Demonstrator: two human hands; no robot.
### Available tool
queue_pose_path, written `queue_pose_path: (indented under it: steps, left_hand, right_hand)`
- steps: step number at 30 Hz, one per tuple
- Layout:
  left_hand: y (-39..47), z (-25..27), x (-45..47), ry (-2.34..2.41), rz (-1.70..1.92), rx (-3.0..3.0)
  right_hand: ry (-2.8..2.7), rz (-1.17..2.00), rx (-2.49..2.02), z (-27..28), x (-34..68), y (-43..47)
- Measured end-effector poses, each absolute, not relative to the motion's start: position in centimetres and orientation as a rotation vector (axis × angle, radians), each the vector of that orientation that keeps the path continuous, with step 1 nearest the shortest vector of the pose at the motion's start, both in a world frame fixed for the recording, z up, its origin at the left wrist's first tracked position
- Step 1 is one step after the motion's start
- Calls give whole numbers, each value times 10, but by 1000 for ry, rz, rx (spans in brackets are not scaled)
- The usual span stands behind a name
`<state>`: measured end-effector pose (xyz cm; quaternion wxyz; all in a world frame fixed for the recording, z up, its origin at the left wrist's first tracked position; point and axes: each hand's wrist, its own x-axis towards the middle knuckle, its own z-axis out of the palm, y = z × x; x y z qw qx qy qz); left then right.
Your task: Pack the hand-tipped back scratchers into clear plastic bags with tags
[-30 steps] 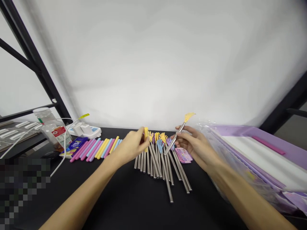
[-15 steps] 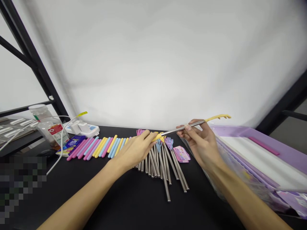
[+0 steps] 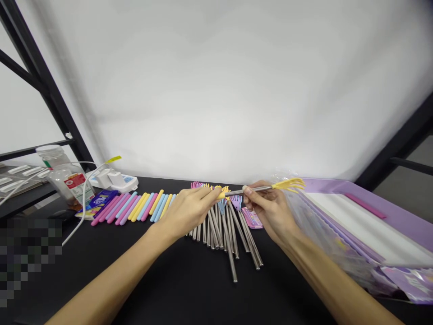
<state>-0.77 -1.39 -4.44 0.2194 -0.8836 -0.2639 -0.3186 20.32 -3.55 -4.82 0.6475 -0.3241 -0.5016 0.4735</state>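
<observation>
My left hand (image 3: 189, 210) pinches a yellow handle sleeve (image 3: 220, 195) at its fingertips. My right hand (image 3: 269, 207) grips the metal rod of a back scratcher with a yellow claw head (image 3: 289, 184), held level above the table. The rod's bare end meets the yellow sleeve between my hands. Under both hands lies a pile of metal scratcher rods (image 3: 223, 225) with coloured claw heads. A row of pink, yellow and blue handle sleeves (image 3: 135, 207) lies to the left.
A black tabletop (image 3: 189, 280) bears everything. A purple tray (image 3: 372, 221) with clear plastic bags stands at the right. A small pink card packet (image 3: 252, 217) lies by the rods. A jar (image 3: 64, 178), a white power strip (image 3: 117, 180) and a cable stand at back left.
My right hand has swung the scratcher from upright to level and lowered it toward my left hand. The left hand tipped the yellow sleeve sideways and the rod's end now meets it.
</observation>
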Motion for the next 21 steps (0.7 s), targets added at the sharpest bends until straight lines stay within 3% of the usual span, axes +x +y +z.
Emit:
queue_pose_path:
  steps: [11, 21]
  left_hand:
    - [-21, -53, 6, -679, -802, -2238]
    - [-10, -49, -6, -955, -908, -2617]
  right_hand:
    - [-986, 1227, -739, -63, 178, -42]
    - [-928, 1236, -819, -54, 192, -31]
